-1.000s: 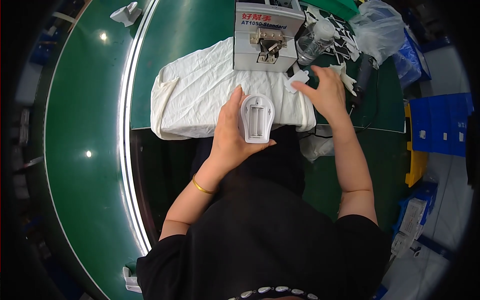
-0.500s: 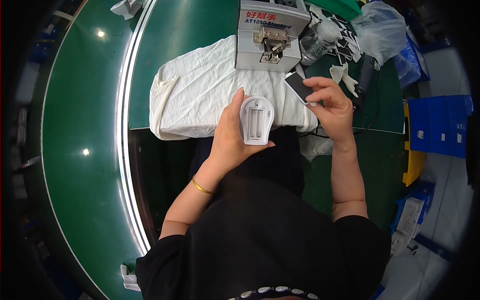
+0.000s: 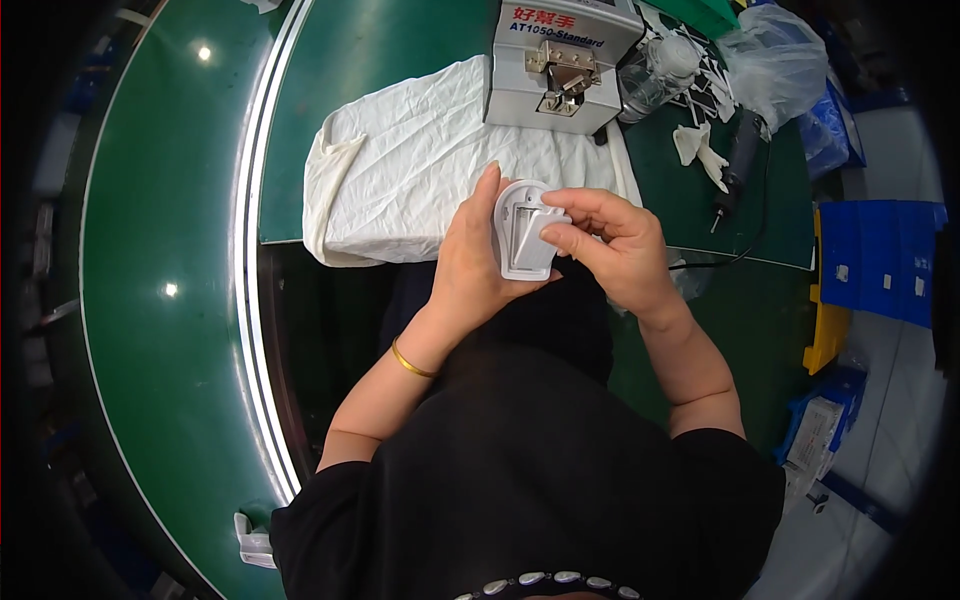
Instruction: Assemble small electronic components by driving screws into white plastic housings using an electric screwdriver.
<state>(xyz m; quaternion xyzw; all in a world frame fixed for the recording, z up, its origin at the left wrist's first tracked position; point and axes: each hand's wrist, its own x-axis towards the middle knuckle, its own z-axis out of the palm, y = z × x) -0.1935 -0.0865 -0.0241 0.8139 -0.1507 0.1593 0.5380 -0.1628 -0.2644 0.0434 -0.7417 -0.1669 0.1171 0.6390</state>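
My left hand (image 3: 466, 250) is closed round a white plastic housing (image 3: 508, 267), rounded at the far end and narrower near me. Its back, with an open battery compartment, faces up. Between the thumb and fingers of my right hand (image 3: 622, 245) is a white battery cover (image 3: 541, 236), held tilted over the compartment's right side. Part of the compartment still shows to the left of the cover. Whether the cover touches the housing all along its edge I cannot tell.
Beyond my hands a white cloth (image 3: 400, 160) covers a pad on the green table, with a grey machine (image 3: 555, 75) behind it. To the right lie a corded electric screwdriver (image 3: 740, 155), white scraps (image 3: 703, 150), a clear jar (image 3: 650, 80) and a plastic bag (image 3: 775, 65). Blue bins (image 3: 880, 260) stand farther right.
My right hand has moved left, bringing the cover from above the cloth's right end onto the housing. The cover has turned over from its dark side to its white side.
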